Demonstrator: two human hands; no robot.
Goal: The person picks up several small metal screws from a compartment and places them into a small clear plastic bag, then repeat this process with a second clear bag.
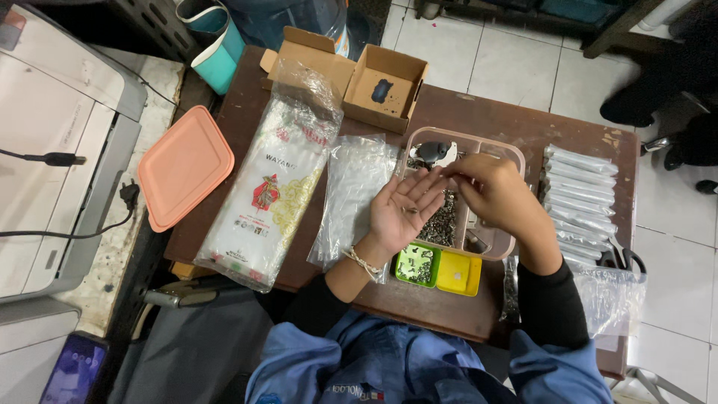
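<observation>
A salmon-pink lid [185, 166] lies at the left edge of the brown desk [516, 123], beside a long printed pack of clear plastic bags [269, 191]. Two open cardboard boxes [383, 86] sit at the far edge, with a teal cup [217, 52] beyond them. A row of filled, sealed clear packets [580, 198] lies stacked at the right, and a white printer [56, 150] stands off to the left.

- My desk [479, 120]: brown wood, worn matt.
- Divided tray [490, 251]: clear smooth plastic.
- Screws [443, 223]: shiny metal.
- Bags [351, 187]: glossy, crinkled plastic.
- Boxes [389, 101]: matt cardboard.
</observation>
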